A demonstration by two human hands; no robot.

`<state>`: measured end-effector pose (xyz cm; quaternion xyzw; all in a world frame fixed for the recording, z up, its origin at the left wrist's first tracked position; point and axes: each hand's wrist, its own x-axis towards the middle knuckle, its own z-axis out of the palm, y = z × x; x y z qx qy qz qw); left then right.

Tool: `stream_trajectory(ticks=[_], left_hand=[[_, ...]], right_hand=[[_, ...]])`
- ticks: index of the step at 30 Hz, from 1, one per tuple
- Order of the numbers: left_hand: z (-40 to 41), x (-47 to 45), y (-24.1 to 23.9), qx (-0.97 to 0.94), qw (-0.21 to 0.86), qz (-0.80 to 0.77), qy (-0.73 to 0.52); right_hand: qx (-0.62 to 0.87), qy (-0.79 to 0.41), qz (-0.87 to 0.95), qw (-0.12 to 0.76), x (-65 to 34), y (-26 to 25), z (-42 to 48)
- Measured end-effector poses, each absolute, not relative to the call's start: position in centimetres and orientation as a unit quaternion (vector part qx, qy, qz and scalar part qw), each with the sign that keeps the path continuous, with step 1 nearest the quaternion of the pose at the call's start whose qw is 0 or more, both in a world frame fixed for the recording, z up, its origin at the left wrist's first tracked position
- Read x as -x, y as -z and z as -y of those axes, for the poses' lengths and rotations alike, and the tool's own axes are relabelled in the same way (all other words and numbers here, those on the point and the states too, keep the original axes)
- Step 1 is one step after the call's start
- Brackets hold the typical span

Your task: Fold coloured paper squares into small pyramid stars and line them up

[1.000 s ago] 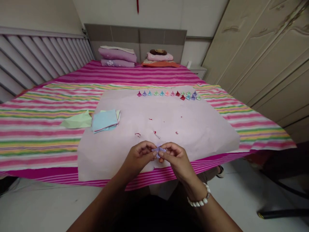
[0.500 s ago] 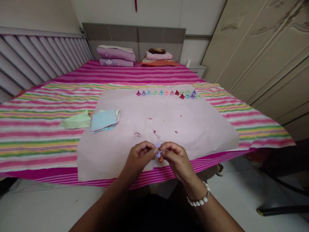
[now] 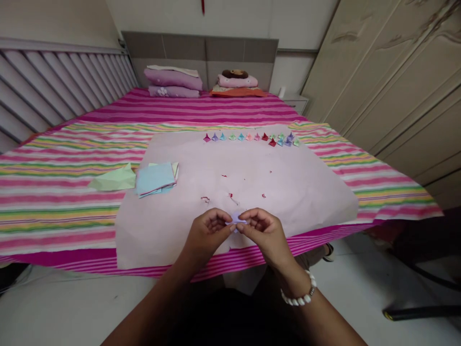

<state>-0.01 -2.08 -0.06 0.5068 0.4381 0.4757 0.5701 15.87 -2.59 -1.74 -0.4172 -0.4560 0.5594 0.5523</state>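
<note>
Between my two hands is a small folded piece of lilac paper (image 3: 236, 218), held above the front part of a pale sheet (image 3: 169, 230). My left hand (image 3: 209, 230) pinches its left side with thumb and fingers. My right hand (image 3: 264, 233) grips the right side, the two thumbs nearly meeting at the near edge. Fingers cover much of the paper, so its full shape is hidden. Just beyond the hands lie small dark-red scraps (image 3: 231, 195). Small folded paper pieces (image 3: 241, 137) in several colours stand in a row along the sheet's far edge.
A stack of light-blue paper squares (image 3: 155, 179) lies on the sheet's left edge, beside a creased green paper (image 3: 114, 179) on the striped bedspread (image 3: 57, 202). Folded bedding (image 3: 173, 81) sits by the headboard. A wardrobe (image 3: 396, 96) stands to the right.
My right fingers have shifted from below the lilac paper to its upper right side. The paper now looks wider and flatter between both hands.
</note>
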Motion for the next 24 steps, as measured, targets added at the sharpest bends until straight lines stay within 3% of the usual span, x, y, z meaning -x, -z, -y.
stream_trajectory(ticks=[14, 24], left_hand=[[1.59, 0.67, 0.30, -0.483, 0.594, -0.422, -0.486], [1.98, 0.72, 0.47, -0.608, 0.454, -0.453, -0.467]], right_hand=[[0.410, -0.533, 0.474, 0.569, -16.10, 1.05, 2.31], [0.413, -0.512, 0.512, 0.552, -16.24, 1.70, 2.17]])
